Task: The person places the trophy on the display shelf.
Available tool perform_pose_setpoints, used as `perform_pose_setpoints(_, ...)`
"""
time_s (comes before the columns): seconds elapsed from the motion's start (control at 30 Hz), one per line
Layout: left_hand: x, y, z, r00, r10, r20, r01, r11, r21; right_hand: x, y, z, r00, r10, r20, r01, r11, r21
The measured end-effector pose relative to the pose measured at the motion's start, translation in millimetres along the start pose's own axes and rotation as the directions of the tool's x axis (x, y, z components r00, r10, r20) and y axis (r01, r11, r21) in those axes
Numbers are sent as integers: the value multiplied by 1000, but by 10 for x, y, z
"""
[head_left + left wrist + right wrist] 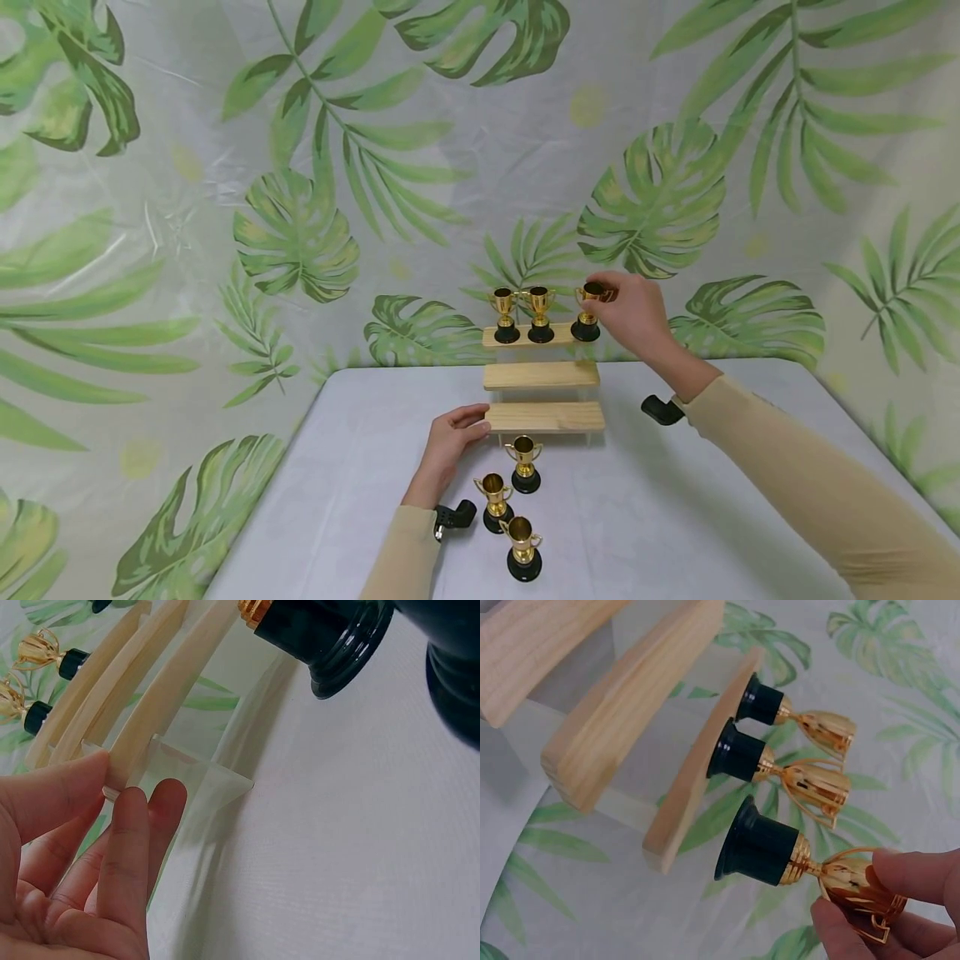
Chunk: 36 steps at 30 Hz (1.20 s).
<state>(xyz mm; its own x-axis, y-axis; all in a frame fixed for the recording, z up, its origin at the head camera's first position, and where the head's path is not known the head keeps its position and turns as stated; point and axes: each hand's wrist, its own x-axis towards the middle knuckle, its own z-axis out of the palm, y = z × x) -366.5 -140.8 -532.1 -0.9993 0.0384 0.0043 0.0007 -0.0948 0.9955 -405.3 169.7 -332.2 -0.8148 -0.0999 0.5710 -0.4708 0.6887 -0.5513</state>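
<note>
My right hand [632, 315] pinches a small gold trophy cup [855, 885] by its bowl at the right end of the top shelf. Its black base looks slightly apart from the wood in the right wrist view. Two similar trophies [539, 315] stand upright on that top shelf [697, 780], left of the held one. My left hand [450, 442] grips the left end of the lowest step [545, 417] of the three-step wooden display stand, thumb and fingertips at the board's end. The middle step [542, 375] is bare.
Three more gold trophies stand on the white table [675, 500] before the stand: a near one [522, 550], one at its left [495, 502] and one closest to the stand [525, 464]. A leaf-patterned curtain [420, 208] hangs behind.
</note>
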Motion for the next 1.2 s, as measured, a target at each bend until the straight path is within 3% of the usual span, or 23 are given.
perform_pose_setpoints(0.77, -11, 3, -22, 999, 12, 30, -11, 1000, -29, 212, 133, 285, 994, 91, 56, -92, 996, 20)
perform_pose_setpoints(1.2, 12, -10, -30, 1000, -6, 28, 7, 999, -31, 228, 150, 337, 992, 84, 90, -85, 996, 7)
